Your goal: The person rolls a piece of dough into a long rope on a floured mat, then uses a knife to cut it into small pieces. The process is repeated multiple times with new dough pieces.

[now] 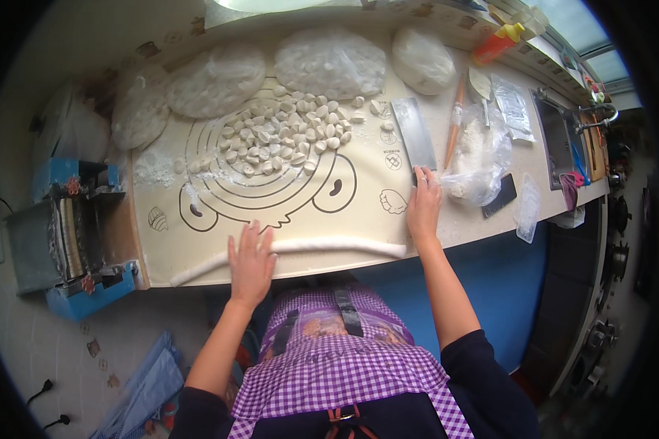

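Observation:
A long white rope of dough (335, 244) lies along the front of a cream kneading mat (373, 214) printed with a cartoon animal outline. My left hand (252, 266) rests flat across the rope, left of its middle, with fingers spread. To the right, my right hand (425, 206) is around the dark handle of a broad-bladed cleaver (413, 129). The blade lies flat over the mat's right edge, pointing away from me, and my fingers hide most of the handle. Farther back on the mat sits a pile of small cut dough pieces (285, 131), dusted with flour.
Clear plastic bags of pale pieces (329, 63) line the back. A blue-ended pasta machine (82, 236) stands left, near loose flour (154, 167). Rightward are a wooden rolling pin (456, 123), a bag of flour (472, 153), a dark flat object (500, 196) and a sink (552, 137).

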Demonstrator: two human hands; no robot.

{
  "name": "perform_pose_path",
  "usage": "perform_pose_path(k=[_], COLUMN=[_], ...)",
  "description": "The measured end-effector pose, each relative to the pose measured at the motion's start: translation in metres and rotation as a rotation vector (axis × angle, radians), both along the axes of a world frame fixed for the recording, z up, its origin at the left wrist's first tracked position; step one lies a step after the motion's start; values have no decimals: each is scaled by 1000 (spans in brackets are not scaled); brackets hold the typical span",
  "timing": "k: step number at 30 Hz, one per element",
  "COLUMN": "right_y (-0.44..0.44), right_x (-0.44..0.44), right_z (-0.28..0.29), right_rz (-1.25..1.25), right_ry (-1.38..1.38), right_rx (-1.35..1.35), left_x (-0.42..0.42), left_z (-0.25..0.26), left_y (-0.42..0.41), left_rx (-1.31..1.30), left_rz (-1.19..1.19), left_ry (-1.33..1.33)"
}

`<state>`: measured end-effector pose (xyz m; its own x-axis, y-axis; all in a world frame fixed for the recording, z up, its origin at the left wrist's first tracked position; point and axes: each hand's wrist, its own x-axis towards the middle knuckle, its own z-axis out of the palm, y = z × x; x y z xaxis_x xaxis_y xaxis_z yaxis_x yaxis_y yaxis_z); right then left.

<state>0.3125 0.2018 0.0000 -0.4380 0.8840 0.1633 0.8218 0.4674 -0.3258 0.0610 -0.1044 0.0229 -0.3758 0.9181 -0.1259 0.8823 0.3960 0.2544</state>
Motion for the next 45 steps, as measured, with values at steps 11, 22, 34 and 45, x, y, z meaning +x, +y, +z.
perform_pose_path(k=[11,22,34,45], right_y=[-119,-7,41,-156], right_x=[-14,-54,-72,-71], right_z=[28,17,0,21], right_rz=[485,420,315,633], right_ry=[-40,-221,-79,-209], right_rx=[-53,93,73,-346], left_x=[66,13,-44,28], left_z=[0,-9,-23,-5], left_y=[44,103,121,-5], left_rx=[52,88,207,-62], left_rz=[-164,-68,146,49], left_ry=[-103,62,305,62])
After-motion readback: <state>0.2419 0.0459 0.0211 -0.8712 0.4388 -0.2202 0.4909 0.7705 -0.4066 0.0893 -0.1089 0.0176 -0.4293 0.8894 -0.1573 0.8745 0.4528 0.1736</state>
